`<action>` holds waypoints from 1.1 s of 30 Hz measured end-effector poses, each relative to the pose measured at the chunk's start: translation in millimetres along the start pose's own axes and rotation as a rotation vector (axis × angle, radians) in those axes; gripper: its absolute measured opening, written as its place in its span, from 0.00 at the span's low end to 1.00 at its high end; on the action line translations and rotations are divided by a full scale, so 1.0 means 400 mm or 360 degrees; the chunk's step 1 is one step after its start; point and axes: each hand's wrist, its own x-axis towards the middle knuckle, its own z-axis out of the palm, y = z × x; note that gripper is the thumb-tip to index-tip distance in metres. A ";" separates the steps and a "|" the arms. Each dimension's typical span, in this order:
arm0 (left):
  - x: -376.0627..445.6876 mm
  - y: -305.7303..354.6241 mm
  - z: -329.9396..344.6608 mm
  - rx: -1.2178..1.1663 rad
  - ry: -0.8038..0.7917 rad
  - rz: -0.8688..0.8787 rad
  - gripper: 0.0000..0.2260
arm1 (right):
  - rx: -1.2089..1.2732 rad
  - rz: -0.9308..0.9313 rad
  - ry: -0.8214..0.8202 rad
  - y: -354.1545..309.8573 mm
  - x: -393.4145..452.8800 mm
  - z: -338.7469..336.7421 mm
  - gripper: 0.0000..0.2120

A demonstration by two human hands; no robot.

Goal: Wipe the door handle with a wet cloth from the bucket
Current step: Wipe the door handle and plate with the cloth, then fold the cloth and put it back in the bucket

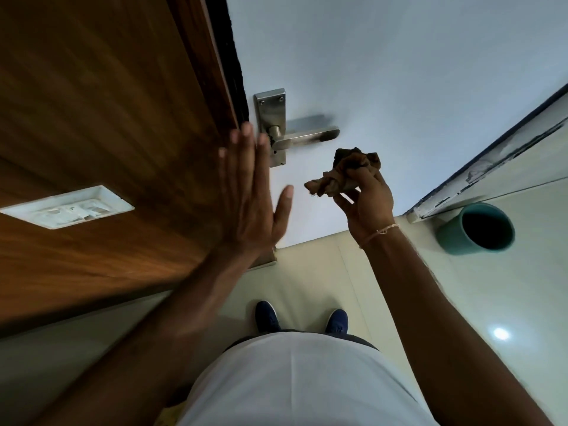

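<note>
A steel lever door handle [307,138] on a steel backplate [271,115] is fixed to the white door [384,72]. My right hand [367,199] holds a crumpled brown cloth [344,173] just below and right of the lever, a short gap away from it. My left hand [249,192] is flat and open, fingers together and pointing up, at the door's edge just left of the backplate. A teal bucket [479,229] stands on the floor to the right, by the door's bottom corner.
A brown wooden panel [107,118] with a white switch plate [66,210] fills the left side. Pale glossy floor tiles [461,302] lie below. My blue shoes [267,316] stand close to the door.
</note>
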 end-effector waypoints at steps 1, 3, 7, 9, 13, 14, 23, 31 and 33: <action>-0.006 0.025 0.013 -0.0153 -0.0089 0.0063 0.33 | 0.0009 0.0015 -0.0022 -0.004 -0.009 -0.019 0.12; -0.011 0.069 0.043 -0.0444 -0.0238 0.0126 0.31 | 0.0039 0.0027 -0.0036 -0.014 -0.020 -0.060 0.10; 0.013 0.173 0.117 -0.1064 -0.0731 -0.0489 0.32 | 0.0178 -0.0012 -0.0158 -0.058 -0.053 -0.154 0.20; 0.045 0.230 0.150 -0.1511 -0.1061 -0.1033 0.34 | 0.0296 -0.0041 -0.0214 -0.079 -0.071 -0.204 0.16; 0.094 0.345 0.212 -0.1939 -0.1652 -0.1345 0.27 | 0.0486 -0.0032 -0.0044 -0.120 -0.116 -0.340 0.20; 0.097 0.385 0.227 -0.1956 -0.1732 -0.1236 0.25 | 0.0511 -0.0008 -0.0001 -0.138 -0.131 -0.378 0.20; 0.091 0.757 0.396 -0.1745 -0.1773 -0.0892 0.05 | 0.0237 0.0078 0.0284 -0.197 -0.156 -0.771 0.16; 0.108 0.993 0.557 -0.1749 -0.1716 -0.1083 0.06 | 0.0495 0.0103 0.0655 -0.280 -0.137 -1.046 0.17; 0.120 1.029 0.602 -0.1831 -0.1827 -0.1210 0.08 | 0.0611 0.0088 0.0609 -0.310 -0.132 -1.092 0.15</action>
